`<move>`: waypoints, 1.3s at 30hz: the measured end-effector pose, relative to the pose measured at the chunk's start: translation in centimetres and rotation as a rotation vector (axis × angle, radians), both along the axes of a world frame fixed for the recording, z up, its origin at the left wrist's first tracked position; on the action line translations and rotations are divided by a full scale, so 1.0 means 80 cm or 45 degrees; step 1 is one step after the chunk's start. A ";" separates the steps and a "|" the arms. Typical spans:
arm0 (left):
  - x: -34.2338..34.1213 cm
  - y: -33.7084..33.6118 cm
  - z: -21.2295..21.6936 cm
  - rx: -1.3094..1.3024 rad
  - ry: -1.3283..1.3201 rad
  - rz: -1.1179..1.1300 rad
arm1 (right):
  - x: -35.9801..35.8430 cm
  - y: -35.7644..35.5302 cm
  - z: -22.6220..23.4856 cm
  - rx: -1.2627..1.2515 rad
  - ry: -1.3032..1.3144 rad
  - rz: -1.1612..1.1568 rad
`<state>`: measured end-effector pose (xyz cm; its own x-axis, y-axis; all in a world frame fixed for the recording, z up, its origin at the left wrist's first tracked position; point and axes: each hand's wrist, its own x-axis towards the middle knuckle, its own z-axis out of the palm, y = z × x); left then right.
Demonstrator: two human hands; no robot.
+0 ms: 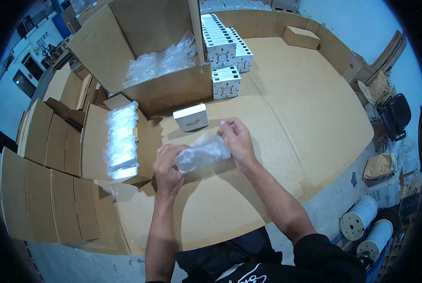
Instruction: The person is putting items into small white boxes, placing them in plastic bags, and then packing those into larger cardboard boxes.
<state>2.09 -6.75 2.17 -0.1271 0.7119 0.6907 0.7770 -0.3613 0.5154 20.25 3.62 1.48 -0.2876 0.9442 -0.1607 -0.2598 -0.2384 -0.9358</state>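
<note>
My left hand [169, 164] and my right hand [238, 141] hold a clear plastic bag [202, 153] stretched between them, just above the cardboard-covered table [286, 127]. Both hands have their fingers closed on the bag, one at each end. Just beyond the bag, a small white box [191, 119] stands by itself on the table. To the left of my left hand, an open carton [96, 137] holds a row of plastic-wrapped packs [122, 141]. Behind it, a large open carton [173, 89] contains a heap of clear plastic bags [163, 61].
Stacks of white printed boxes [221, 49] stand beside the large carton. A small closed brown box [301, 37] lies at the far right, by the raised cardboard edge [329, 40]. More cartons [50, 198] line the left side. Cable reels [359, 218] and a black chair [396, 115] stand on the right.
</note>
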 end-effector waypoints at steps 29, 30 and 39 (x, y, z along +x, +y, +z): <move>0.008 0.008 -0.014 -0.299 -1.073 0.077 | -0.018 -0.039 0.013 0.507 -0.462 0.005; 0.007 0.008 -0.015 -0.338 -1.171 0.110 | -0.019 -0.041 0.009 0.508 -0.465 0.002; 0.013 0.011 -0.018 -0.412 -1.118 -0.100 | -0.020 -0.026 -0.019 0.607 -0.486 -0.099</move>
<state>3.12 -5.87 0.76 -0.4522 0.8813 0.1374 0.0415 -0.1331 0.9902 18.69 1.52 -0.04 -0.2207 0.9533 0.2062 0.1149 0.2353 -0.9651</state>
